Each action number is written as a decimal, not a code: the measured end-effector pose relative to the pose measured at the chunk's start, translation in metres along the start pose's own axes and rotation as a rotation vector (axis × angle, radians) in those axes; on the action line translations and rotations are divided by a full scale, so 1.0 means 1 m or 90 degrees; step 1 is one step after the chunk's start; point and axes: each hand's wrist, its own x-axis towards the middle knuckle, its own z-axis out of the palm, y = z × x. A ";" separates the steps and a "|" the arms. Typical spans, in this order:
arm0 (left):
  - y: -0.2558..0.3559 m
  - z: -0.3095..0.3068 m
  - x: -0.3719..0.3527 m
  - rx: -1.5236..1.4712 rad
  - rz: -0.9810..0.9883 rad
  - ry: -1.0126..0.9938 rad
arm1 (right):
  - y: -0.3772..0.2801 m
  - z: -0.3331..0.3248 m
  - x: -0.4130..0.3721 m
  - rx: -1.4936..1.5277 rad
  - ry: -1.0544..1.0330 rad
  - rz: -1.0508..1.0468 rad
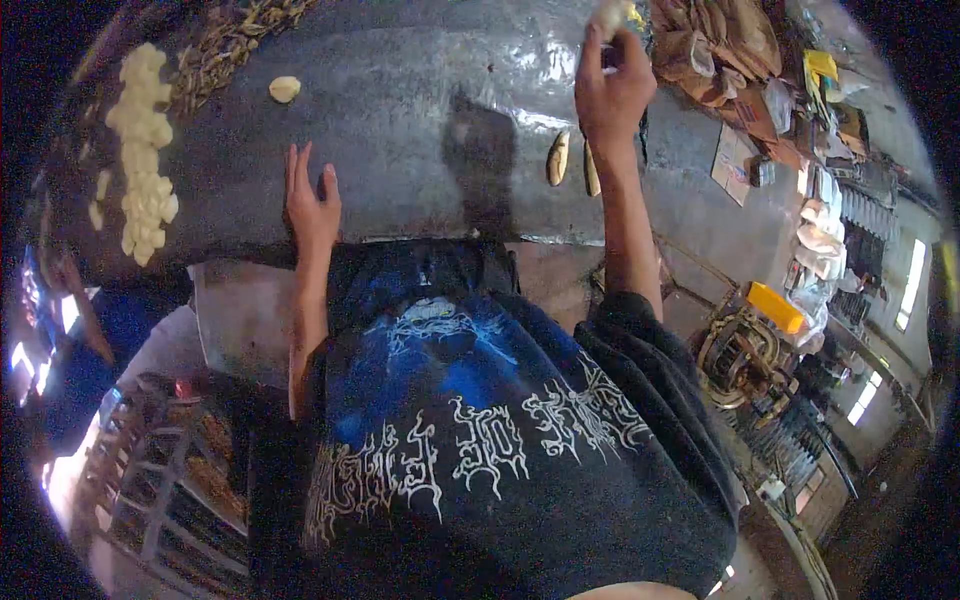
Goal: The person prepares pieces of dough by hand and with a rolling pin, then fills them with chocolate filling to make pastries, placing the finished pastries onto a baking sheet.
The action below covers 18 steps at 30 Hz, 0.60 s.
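My left hand (313,205) is over the near part of the dark metal table (400,110), fingers apart and nothing in them. Just beyond its fingertips lies a round pale piece (284,90). My right hand (615,90) reaches to the far side, its fingers closed round a pale lump (610,20), blurred at the top edge of the view. Close to my right wrist lie two long yellowish-brown pieces (558,158), one partly hidden by the forearm.
Pale pieces (145,130) form a heaped row at the left, with brown strips (225,40) beyond. Brown bags (700,55) and a piece of cardboard (733,165) are at the right. A yellow box (775,307) sits near machinery. Another person's arm (85,310) shows at far left.
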 end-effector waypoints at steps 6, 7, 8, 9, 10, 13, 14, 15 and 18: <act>-0.001 -0.005 0.009 -0.017 -0.032 0.023 | 0.059 -0.002 -0.107 -0.558 -0.297 0.016; -0.003 -0.009 0.012 -0.014 -0.028 0.036 | 0.038 -0.006 -0.106 -0.575 -0.242 0.017; -0.006 -0.013 0.015 -0.010 -0.026 0.049 | 0.021 -0.007 -0.106 -0.589 -0.188 0.018; -0.009 -0.017 0.015 -0.004 -0.024 0.057 | 0.013 -0.012 -0.109 -0.552 -0.192 0.021; -0.011 -0.021 0.014 -0.012 -0.021 0.054 | 0.011 -0.017 -0.111 -0.511 -0.197 0.022; -0.020 -0.038 0.025 -0.036 -0.019 0.078 | -0.011 0.000 -0.113 -0.273 -0.172 -0.040; -0.025 -0.041 0.029 -0.064 -0.017 0.098 | -0.017 0.018 -0.116 -0.225 -0.211 0.001; -0.030 -0.046 0.029 -0.076 -0.039 0.097 | -0.030 0.040 -0.122 -0.177 -0.256 0.040; -0.047 -0.065 0.043 -0.171 -0.076 0.142 | -0.117 0.110 -0.109 -0.027 -0.479 0.064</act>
